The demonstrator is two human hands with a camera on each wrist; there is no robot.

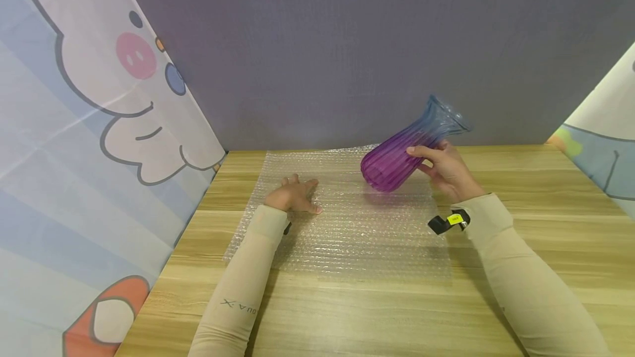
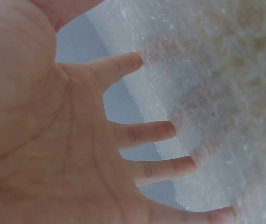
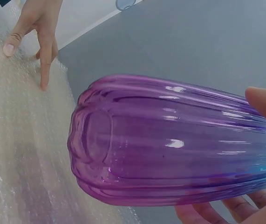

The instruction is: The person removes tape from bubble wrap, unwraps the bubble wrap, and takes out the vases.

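Observation:
A ribbed glass vase (image 1: pixel 397 153), purple at its base and blue at its flared mouth, is tilted above the right part of a bubble wrap sheet (image 1: pixel 347 236). My right hand (image 1: pixel 446 169) grips it near the neck, thumb on one side and fingers on the other. In the right wrist view the vase's purple base (image 3: pixel 95 140) points toward the wrap. My left hand (image 1: pixel 295 194) has its fingers spread over the left part of the sheet, and in the left wrist view its fingertips (image 2: pixel 165 128) touch the wrap.
The bubble wrap lies flat on a wood-grain table (image 1: pixel 347 313). A grey panel (image 1: pixel 347 59) rises along the table's back edge. Printed cartoon sheets (image 1: pixel 74 191) hang at the left and right sides.

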